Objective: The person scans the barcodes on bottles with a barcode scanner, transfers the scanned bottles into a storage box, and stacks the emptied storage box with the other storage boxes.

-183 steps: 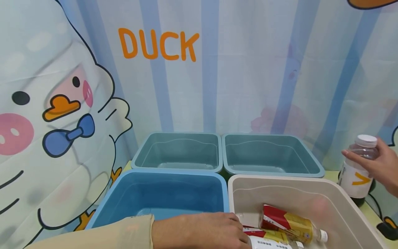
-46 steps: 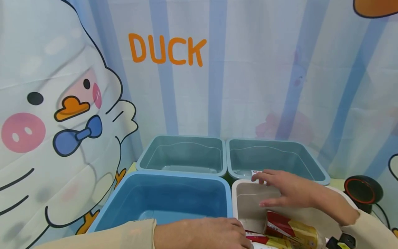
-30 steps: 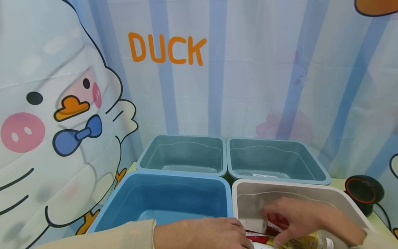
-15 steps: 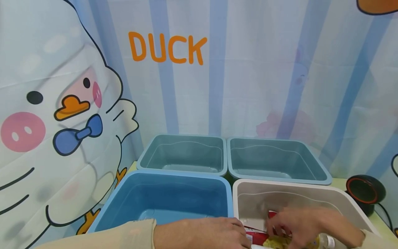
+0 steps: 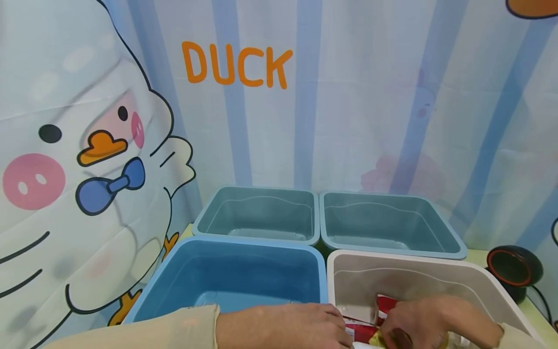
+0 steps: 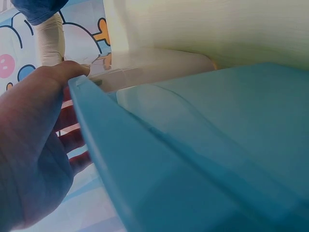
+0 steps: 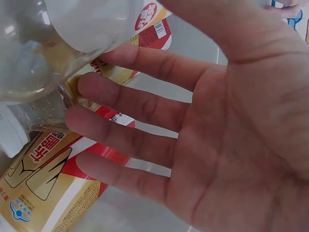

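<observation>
My left hand (image 5: 283,325) grips the rim of the blue bin (image 5: 261,241) at its right side, beside the beige bin (image 5: 414,258). In the left wrist view the thumb lies over that rim and the fingers show behind it. My right hand (image 5: 423,320) is down in the beige bin among bottles. There the right wrist view shows its fingers nearly straight, fingertips right at a bottle with a red and gold label (image 7: 58,179). A clear bottle (image 7: 29,48) with a white label is close to the camera. In the head view, the right hand partly hides a red-labelled bottle (image 5: 385,305).
Two teal bins, a left one (image 5: 261,213) and a right one (image 5: 383,218), stand behind the front bins. At the far right is a black round object with an orange ring (image 5: 514,266) and a cable. A duck-print curtain (image 5: 348,97) hangs behind.
The right hand, which held a white-lidded bottle at the far right, passed the right teal bin without it and went down into the beige bin. The left hand has stayed at the rim.
</observation>
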Motion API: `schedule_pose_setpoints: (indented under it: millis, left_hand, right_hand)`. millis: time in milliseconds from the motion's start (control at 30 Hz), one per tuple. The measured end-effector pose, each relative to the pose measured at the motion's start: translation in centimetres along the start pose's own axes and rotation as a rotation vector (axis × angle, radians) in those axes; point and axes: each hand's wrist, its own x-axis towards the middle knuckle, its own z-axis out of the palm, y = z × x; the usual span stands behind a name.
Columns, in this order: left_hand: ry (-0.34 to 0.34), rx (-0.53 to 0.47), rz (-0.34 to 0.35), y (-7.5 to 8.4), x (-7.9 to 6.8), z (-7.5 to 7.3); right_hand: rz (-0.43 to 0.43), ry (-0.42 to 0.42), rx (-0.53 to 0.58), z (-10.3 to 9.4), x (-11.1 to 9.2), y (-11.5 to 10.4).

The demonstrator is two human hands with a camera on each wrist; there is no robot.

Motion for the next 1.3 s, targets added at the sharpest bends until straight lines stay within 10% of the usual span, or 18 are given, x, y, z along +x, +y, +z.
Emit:
schedule_pose_setpoints:
  millis: [467, 867, 1300]
  left_hand:
    - [-0.006, -0.009, 0.009, -0.1, 0.0, -0.2]
    - [-0.056, 0.069, 0.007, 0.2, 0.2, -0.2]
    - [-0.075, 0.094, 0.013, 0.3, 0.2, -0.3]
  right_hand:
    - [-0.151, -0.038, 0.005, -0.6, -0.6, 0.7]
    - [-0.398, -0.020, 0.221, -0.6, -0.5, 1.9]
    - [-0.382, 0.019, 0.294, -0.6, -1.0, 2.4]
